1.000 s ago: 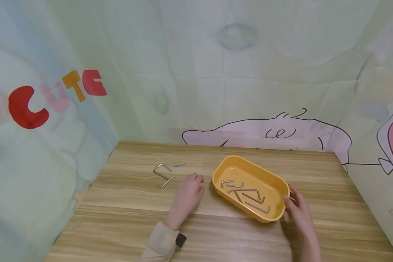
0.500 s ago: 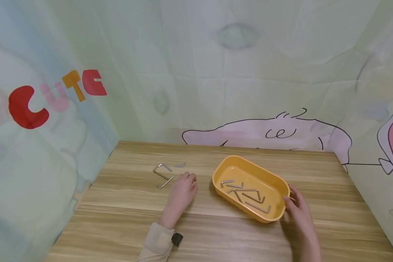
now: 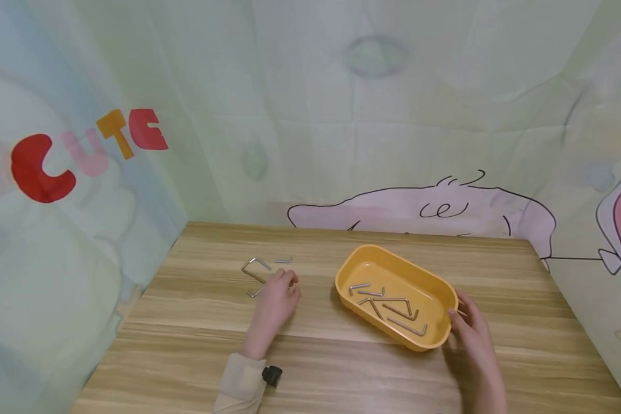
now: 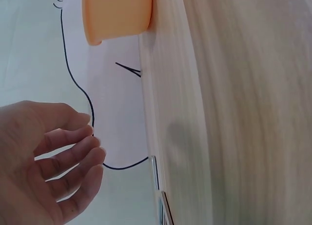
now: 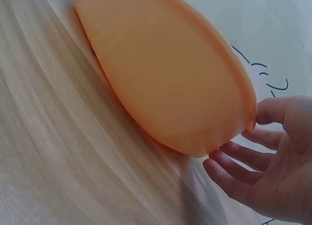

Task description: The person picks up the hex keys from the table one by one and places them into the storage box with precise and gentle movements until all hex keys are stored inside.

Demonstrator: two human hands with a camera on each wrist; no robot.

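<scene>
My left hand (image 3: 274, 299) hovers above the table with fingers loosely bent and nothing between them; in the left wrist view that hand (image 4: 53, 161) shows a small gap around thumb and fingertips. Just beyond it lie several L-shaped hex keys: a small hex key (image 3: 283, 261) on its own, and a longer hex key (image 3: 252, 276) touching others. One hex key (image 3: 255, 293) is partly hidden by the hand. My right hand (image 3: 473, 330) pinches the right end of a yellow tray (image 3: 419, 275), thumb at the rim, fingers against the outside wall (image 5: 209, 142). Several hex keys (image 3: 409, 328) lie inside.
The wood-grain table (image 3: 341, 374) backs onto a printed cloth wall (image 3: 310, 144), with another cloth side at left carrying coloured letters (image 3: 45, 169). A dark band piece (image 3: 272, 376) sits at my left cuff (image 3: 243, 374).
My left hand has moved left, away from the tray and over to the loose hex keys, covering part of one. Right hand and tray stay where they were.
</scene>
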